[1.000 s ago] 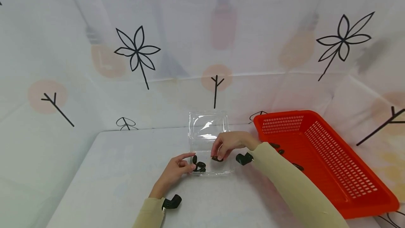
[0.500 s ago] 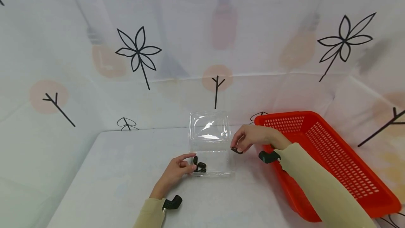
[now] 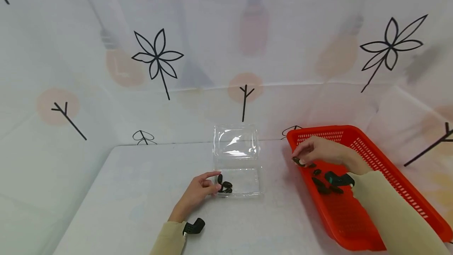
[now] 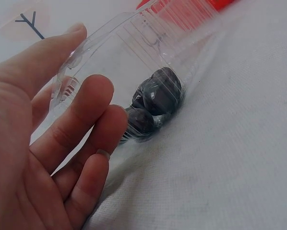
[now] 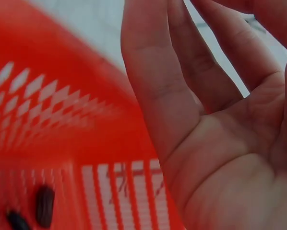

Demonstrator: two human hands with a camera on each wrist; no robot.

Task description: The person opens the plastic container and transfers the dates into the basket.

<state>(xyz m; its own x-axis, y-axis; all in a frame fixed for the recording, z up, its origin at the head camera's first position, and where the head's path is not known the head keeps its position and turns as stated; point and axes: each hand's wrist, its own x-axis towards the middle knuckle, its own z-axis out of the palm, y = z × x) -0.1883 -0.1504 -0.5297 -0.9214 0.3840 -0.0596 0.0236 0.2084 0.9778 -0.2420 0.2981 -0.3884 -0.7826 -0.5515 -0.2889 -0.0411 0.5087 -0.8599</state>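
A clear plastic clamshell box (image 3: 244, 180) lies on the table with its lid raised. Several small dark oval pieces (image 3: 227, 184) are gathered at its left end; their kind is unclear. My left hand (image 3: 198, 190) touches the box's left side with index finger and thumb spread apart. In the left wrist view, dark glossy pieces (image 4: 163, 92) show through the plastic beside my fingers (image 4: 93, 96). My right hand (image 3: 320, 152) pinches one dark oval piece (image 3: 298, 162) at the basket's left rim. The right wrist view does not show that piece.
The red plastic basket (image 3: 354, 215) stands on the right, with slotted sides. Several dark pieces (image 3: 320, 186) lie on its floor, partly covered by my right arm. A patterned cloth (image 3: 198, 62) hangs behind the table. Each wrist wears a small black camera (image 3: 194, 226).
My right hand has carried a dark piece out of the box, rightward to the basket's left rim. The left hand has stayed at the box's side.
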